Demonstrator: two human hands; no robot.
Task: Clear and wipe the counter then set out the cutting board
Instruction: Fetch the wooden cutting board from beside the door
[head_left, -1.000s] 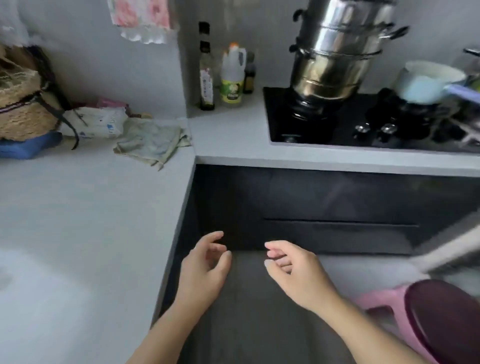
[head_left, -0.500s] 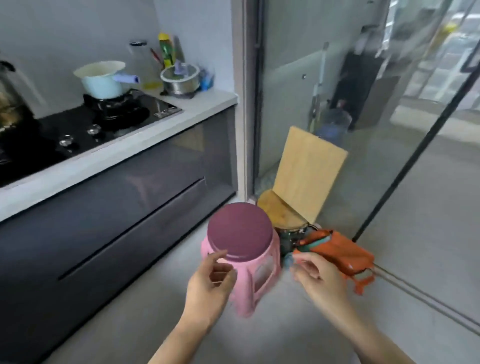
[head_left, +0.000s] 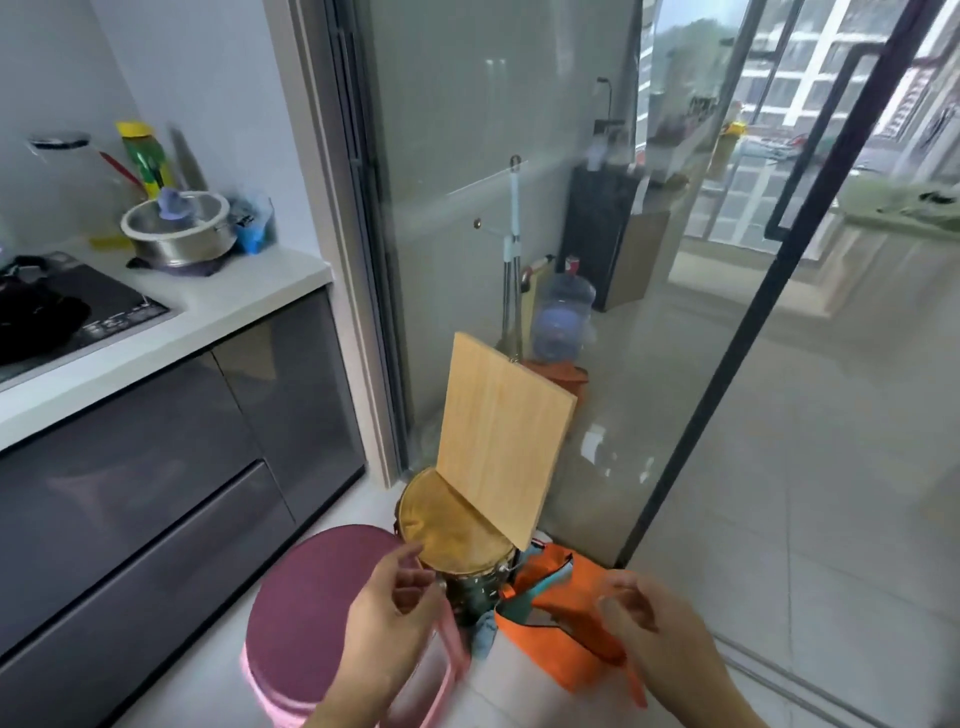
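A rectangular wooden cutting board (head_left: 501, 436) stands on edge against the glass door, its lower edge resting on a round wooden-topped metal container (head_left: 457, 535) on the floor. My left hand (head_left: 387, 629) hovers in front of that container, over a pink stool (head_left: 311, 623), fingers apart and holding nothing. My right hand (head_left: 649, 634) is also empty with loosely curled fingers, over an orange bag (head_left: 550, 608). Both hands are short of the board. The white counter (head_left: 218, 306) runs along the left.
On the counter stand a steel pot (head_left: 179, 228), bottles and a black hob (head_left: 67, 312). Grey cabinet fronts (head_left: 156, 467) lie below it. A sliding glass door with a dark frame (head_left: 727, 338) is on the right; a water jug (head_left: 561, 317) and mop stand behind the glass.
The view has swung right from the counter corner to the doorway and come closer to the cutting board. Both empty hands have moved forward toward the board and stool.
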